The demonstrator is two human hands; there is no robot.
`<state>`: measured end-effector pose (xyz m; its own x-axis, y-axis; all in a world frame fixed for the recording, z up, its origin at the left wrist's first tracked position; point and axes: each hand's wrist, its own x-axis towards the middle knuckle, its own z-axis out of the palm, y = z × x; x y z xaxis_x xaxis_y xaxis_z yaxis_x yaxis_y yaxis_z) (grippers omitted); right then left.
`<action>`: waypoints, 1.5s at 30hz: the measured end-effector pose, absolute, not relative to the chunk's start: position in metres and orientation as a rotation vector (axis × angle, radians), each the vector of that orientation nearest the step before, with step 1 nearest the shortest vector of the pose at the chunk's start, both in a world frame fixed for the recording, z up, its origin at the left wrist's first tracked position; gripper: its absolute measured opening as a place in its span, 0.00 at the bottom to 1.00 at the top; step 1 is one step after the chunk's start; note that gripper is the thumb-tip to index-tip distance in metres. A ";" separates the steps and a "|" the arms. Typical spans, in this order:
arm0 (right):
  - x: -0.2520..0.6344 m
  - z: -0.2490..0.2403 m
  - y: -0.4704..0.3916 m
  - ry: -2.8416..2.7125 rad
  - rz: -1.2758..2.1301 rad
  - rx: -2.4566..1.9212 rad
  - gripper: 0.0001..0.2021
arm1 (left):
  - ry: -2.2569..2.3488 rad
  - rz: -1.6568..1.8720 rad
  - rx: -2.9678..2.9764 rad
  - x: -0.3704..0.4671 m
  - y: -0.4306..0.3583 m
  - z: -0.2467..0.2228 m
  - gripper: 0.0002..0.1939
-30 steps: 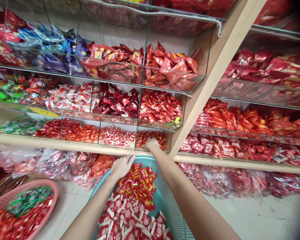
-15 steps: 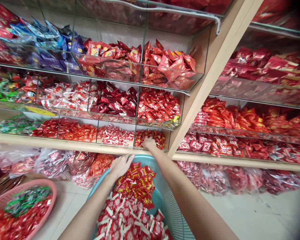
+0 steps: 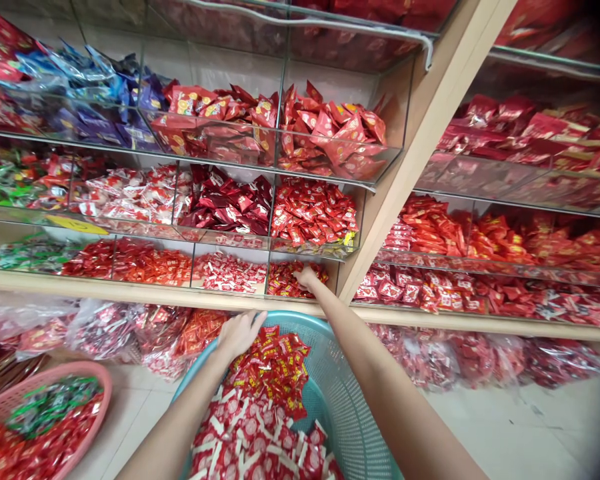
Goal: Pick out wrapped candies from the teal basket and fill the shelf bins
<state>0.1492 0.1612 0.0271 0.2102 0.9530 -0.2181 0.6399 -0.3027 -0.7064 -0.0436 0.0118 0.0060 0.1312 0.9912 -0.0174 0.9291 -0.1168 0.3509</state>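
Observation:
A deep teal plastic basket (image 3: pixel 365 400) stands in front of me, holding red and yellow candies (image 3: pixel 273 367) and red and white wrapped candies (image 3: pixel 260 433). My left hand (image 3: pixel 240 333) is closed over the basket's far left rim, its thumb pointing right. Past the far rim, my right hand (image 3: pixel 307 279) reaches into a bottom clear bin. There it touches small red and yellow wrapped candies (image 3: pixel 283 280); its fingers stretch out to the left over them, with their tips partly hidden. I see nothing held in it.
Clear dividers split the wooden shelf (image 3: pixel 420 153) into bins of red, blue and green packets. A pink basket (image 3: pixel 105 393) of green and red packets sits at lower left. Stuffed plastic bags (image 3: pixel 105 327) line the floor beneath the lowest shelf board (image 3: pixel 145 293).
My right hand has shifted slightly right and up within the candy bin. My left hand stays at the basket's rim, and the view has moved a little.

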 end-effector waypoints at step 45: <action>0.117 -0.023 0.003 -1.675 0.792 -1.349 0.10 | 1.890 0.358 2.131 -0.043 0.014 0.005 0.34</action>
<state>0.1165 0.0025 -0.0235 -0.0850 0.9737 0.2115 0.4544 0.2268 -0.8615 -0.0428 0.0135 0.0048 0.1184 0.9929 0.0056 0.9263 -0.1125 0.3595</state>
